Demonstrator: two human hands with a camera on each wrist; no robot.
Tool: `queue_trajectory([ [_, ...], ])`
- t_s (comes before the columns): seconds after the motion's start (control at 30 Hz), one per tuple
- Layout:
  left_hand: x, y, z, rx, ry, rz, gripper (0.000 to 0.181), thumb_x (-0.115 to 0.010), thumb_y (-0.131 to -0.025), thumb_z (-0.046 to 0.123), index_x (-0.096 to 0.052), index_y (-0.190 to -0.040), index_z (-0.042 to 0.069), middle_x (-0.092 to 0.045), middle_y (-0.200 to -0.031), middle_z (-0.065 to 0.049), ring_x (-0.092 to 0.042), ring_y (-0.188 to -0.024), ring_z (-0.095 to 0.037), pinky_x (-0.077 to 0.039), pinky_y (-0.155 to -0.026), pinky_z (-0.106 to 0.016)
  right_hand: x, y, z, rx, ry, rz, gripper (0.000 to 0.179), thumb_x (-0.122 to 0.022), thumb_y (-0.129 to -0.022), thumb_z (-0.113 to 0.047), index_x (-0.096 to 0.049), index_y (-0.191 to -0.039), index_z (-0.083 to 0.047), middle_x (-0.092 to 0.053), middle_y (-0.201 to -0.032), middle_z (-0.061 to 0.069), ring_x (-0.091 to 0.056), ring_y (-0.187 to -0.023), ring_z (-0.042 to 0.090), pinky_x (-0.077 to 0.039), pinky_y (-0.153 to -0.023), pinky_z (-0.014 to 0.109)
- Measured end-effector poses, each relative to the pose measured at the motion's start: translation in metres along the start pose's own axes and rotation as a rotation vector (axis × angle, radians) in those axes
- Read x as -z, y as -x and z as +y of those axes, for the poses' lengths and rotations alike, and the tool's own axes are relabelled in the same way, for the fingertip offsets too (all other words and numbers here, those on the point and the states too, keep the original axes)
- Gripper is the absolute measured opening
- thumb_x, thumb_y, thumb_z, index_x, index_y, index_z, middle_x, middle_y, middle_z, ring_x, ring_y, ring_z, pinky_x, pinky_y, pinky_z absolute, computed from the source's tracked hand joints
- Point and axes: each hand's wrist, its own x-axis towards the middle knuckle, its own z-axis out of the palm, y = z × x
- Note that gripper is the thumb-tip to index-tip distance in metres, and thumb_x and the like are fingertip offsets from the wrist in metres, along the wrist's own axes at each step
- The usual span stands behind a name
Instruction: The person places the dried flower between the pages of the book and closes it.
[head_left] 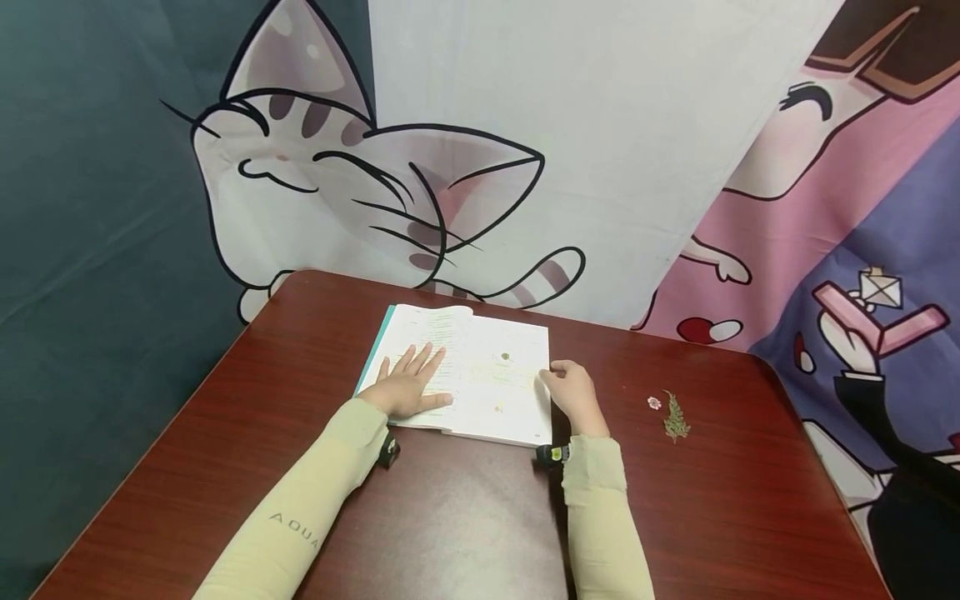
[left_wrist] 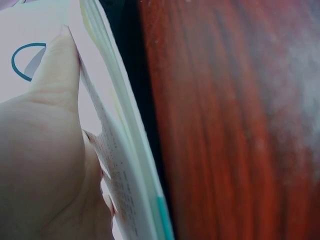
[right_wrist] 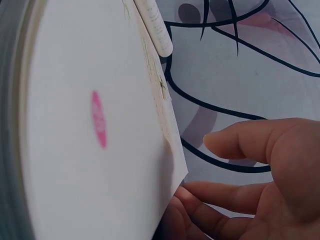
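under the splayed left hand (head_left: 406,392) lies a book (head_left: 487,379), loose right hand (head_left: 575,393) at its edge

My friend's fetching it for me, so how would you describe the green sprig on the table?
On the red-brown table, find the open book, then look past its right edge, beyond the right hand. Lying there is the sprig, beside a small pink-and-white flower. Unlike that round flower, the sprig is green, feathery and longer.
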Motion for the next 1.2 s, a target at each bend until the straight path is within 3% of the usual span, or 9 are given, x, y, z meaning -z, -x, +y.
queue_trajectory([
  [0.27,0.000,-0.001,-0.001,0.000,0.002,0.002,0.095,-0.044,-0.097,0.071,0.002,-0.165,0.023,0.010,-0.170,-0.006,0.012,-0.155,-0.034,0.010,-0.116,-0.068,0.000,-0.001,0.001,0.044,0.035,-0.015,0.048,-0.058,-0.098,-0.020,-0.057,-0.136,0.010,-0.060,-0.134,0.029,-0.057,-0.126,0.041,-0.046,-0.105,0.052],
  [0.8,-0.003,-0.004,-0.004,-0.011,-0.022,0.021,0.096,-0.042,-0.096,0.074,0.003,-0.165,0.024,0.009,-0.171,-0.007,0.010,-0.155,-0.035,0.007,-0.116,-0.069,0.002,-0.003,0.002,0.015,-0.024,-0.047,0.049,-0.057,-0.099,-0.019,-0.055,-0.139,0.009,-0.058,-0.137,0.029,-0.057,-0.126,0.039,-0.048,-0.103,0.051],
  [1.2,-0.003,-0.001,-0.003,-0.013,-0.007,0.017,0.094,-0.043,-0.097,0.071,0.003,-0.165,0.023,0.010,-0.170,-0.006,0.011,-0.155,-0.035,0.009,-0.116,-0.068,0.010,0.003,-0.004,0.055,-0.103,-0.032,0.043,-0.055,-0.102,-0.016,-0.056,-0.140,0.005,-0.059,-0.135,0.027,-0.062,-0.119,0.038,-0.055,-0.094,0.050],
])
